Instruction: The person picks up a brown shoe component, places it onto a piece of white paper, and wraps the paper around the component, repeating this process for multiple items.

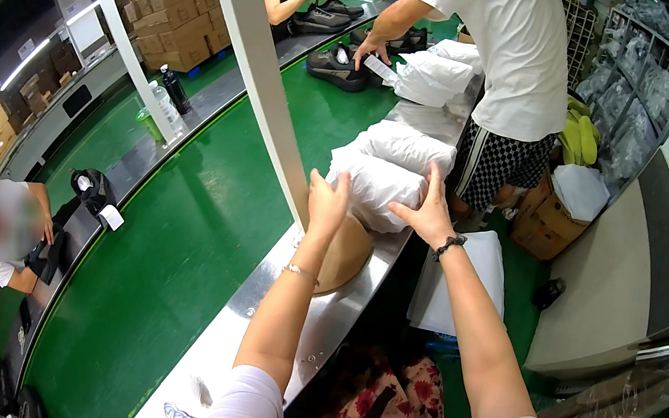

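Two white wrapped bundles lie side by side at the metal ledge along the green conveyor belt; what is inside them is hidden. My left hand [328, 199] presses against the left side of the nearer white bundle [375, 182]. On its right side, my right hand [430, 213] is spread around it, thumb toward me and fingers reaching up along the edge. Between them, my hands hold this bundle. The farther white bundle [408, 144] touches it from behind. Below my left hand, a round tan object [341, 258] rests on the ledge, partly covered by my forearm.
A white post [256, 65] rises just left of my hands. Ahead, a co-worker in a white shirt [512, 53] reaches toward dark shoes [337, 69] beside more white bundles [434, 79]. Other people sit across the green belt [159, 269]. A cardboard box [547, 221] stands right.
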The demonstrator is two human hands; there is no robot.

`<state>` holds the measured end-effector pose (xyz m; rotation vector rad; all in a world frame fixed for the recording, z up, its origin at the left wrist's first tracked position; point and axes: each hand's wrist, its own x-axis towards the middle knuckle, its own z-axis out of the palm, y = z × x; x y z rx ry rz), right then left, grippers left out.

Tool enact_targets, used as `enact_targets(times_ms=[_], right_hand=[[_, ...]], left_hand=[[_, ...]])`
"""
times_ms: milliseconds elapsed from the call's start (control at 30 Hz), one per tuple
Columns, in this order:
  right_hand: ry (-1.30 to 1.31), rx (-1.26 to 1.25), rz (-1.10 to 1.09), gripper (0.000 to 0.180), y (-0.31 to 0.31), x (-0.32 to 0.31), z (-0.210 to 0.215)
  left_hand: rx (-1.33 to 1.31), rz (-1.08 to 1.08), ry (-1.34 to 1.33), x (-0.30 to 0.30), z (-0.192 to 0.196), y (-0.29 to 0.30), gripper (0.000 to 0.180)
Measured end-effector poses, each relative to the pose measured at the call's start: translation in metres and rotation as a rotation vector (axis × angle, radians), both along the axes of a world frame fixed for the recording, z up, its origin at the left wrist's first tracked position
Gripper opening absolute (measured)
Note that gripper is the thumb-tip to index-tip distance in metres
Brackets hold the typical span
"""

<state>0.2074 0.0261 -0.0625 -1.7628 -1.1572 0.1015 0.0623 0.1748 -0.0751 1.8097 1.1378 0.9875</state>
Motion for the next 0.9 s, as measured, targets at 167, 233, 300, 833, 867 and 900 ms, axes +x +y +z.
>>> enact_targets(times_ms=[167, 233, 300, 833, 867, 900], right_hand=[[0.088, -0.043, -0.042, 0.112, -0.018, -0.002, -0.003], [0.06, -0.02, -0.085, 0.103, -0.025, -0.007, -0.004], [0.064, 0.005, -0.118, 0.09, -0.038, -0.01, -0.002], [0.209, -0.175, 0.199, 0.064, -0.085, -0.133, -0.05], [0.226, -0.177, 0.161, 0.062, -0.085, -0.136, -0.051], [0.175, -0.165, 0.115, 0.059, -0.082, -0.137, -0.056]], left_hand=[[0.385, -0.012, 0.375, -0.031, 0.005, -0.058, 0.065], [0.264, -0.149, 0.542, -0.042, 0.004, -0.069, 0.061], [0.229, -0.23, 0.619, -0.048, 0.0, -0.075, 0.053], [0.414, -0.051, 0.178, -0.123, -0.045, -0.126, 0.059], [0.214, 0.029, 0.091, -0.124, -0.047, -0.128, 0.056], [0.013, 0.106, 0.005, -0.125, -0.048, -0.13, 0.054]])
